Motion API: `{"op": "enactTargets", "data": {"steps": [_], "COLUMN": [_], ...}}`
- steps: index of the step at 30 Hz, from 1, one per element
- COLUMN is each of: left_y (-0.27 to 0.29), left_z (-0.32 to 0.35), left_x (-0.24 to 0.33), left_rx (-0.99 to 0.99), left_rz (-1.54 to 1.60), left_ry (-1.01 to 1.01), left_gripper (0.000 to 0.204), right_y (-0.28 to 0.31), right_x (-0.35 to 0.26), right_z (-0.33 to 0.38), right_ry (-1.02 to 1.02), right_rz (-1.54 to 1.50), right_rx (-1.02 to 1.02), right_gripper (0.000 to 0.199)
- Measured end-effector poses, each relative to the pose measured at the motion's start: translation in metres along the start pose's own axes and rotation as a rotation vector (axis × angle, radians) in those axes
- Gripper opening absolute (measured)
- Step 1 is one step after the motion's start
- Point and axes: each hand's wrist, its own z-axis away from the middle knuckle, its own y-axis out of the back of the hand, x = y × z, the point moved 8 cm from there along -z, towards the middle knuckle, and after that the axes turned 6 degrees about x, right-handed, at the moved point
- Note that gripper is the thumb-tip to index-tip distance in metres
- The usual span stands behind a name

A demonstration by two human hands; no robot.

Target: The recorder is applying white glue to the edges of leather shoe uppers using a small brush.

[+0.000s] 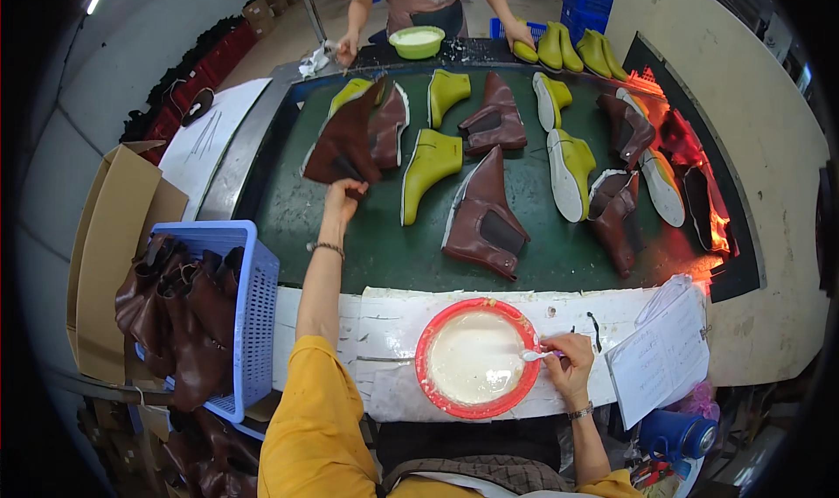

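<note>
My left hand [343, 199] reaches far forward over the green belt, fingers closed on the lower end of a dark brown leather boot upper [348, 139]. Pinched in my right hand [572, 365] is a small brush [533, 355], its white-coated tip over the right rim of a red bowl [423, 358]. Thick white liquid [472, 349] fills much of that bowl. On the belt beyond lie more brown boot uppers [489, 227] and yellow-green shoe lasts [432, 166] with pale sole edges. Another last and upper are partly hidden behind the held one.
A blue basket [262, 314] piled with brown uppers stands at my left beside a cardboard box [105, 253]. Orange light glows at the belt's right end. A notebook [655, 358] and blue jug [677, 434] sit to my right. Opposite, a co-worker [424, 0] stands behind a green bowl [416, 43].
</note>
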Motion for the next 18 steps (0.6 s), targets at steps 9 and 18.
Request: {"op": "enactTargets", "data": {"steps": [9,18], "left_y": [-0.005,0.019], "left_z": [0.142,0.196], "left_x": [-0.023,-0.043], "left_rx": [0.156,0.325], "left_rz": [0.201,0.057], "left_ry": [0.439,0.335], "left_gripper": [0.03,0.013], "right_y": [0.007,0.019], "right_x": [0.005,0.017], "right_z": [-0.001,0.017], "right_ry": [0.003,0.092], "right_rz": [0.065,0.141], "right_rx": [-0.014,0.052], "right_gripper": [0.027,0.027]}}
